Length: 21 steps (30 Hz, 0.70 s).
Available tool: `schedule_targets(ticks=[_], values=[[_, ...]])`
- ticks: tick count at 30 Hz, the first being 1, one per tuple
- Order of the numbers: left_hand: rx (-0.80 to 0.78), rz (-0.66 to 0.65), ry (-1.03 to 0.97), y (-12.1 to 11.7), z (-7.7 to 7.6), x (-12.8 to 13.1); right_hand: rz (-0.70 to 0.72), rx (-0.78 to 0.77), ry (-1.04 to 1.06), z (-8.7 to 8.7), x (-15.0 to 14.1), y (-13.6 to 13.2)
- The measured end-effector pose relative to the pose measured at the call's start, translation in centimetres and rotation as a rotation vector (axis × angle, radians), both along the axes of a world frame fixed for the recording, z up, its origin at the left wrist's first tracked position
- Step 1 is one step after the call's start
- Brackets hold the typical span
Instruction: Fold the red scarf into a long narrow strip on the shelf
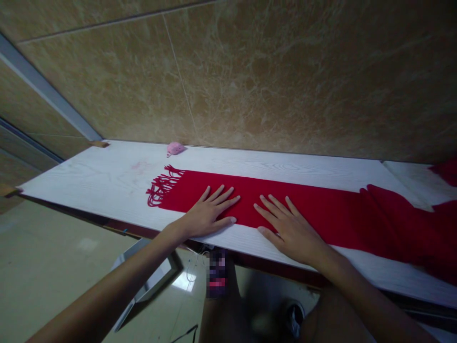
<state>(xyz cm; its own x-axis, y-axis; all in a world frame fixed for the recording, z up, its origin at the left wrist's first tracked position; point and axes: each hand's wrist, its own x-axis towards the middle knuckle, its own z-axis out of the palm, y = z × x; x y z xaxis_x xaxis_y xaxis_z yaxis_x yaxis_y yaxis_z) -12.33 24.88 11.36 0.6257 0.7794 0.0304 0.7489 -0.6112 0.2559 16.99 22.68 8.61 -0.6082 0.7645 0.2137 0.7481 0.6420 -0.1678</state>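
A long red scarf (pixel 314 205) lies flat along a white wood-grain table (pixel 107 176), its fringed end (pixel 162 188) pointing left. My left hand (pixel 209 214) rests palm down on the scarf's near edge, fingers spread and open. My right hand (pixel 289 226) lies flat beside it on the same near edge, fingers apart. Both hands press on the fabric and hold nothing. To the right the scarf bunches into folds (pixel 403 224).
A small pink object (pixel 174 148) sits at the table's back edge against the tan tiled wall (pixel 250 71). More red fabric (pixel 446 171) shows at far right. Below the table are a grey-framed panel (pixel 150 281) on the floor and a shoe (pixel 294 319).
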Motion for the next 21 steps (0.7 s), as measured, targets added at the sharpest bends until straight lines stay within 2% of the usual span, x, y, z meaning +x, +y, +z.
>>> schedule_targets(ticks=[5, 12, 21], values=[[0.029, -0.012, -0.080, -0.2, 0.1, -1.2, 0.002, 0.012, 0.058, 0.3, 0.5, 0.0], [0.187, -0.099, -0.240, -0.7, -0.2, -1.1, 0.065, 0.141, 0.206, 0.4, 1.0, -0.1], [0.145, -0.088, -0.285, -1.0, 0.6, -0.9, 0.062, 0.110, 0.213, 0.6, 0.9, 0.3]])
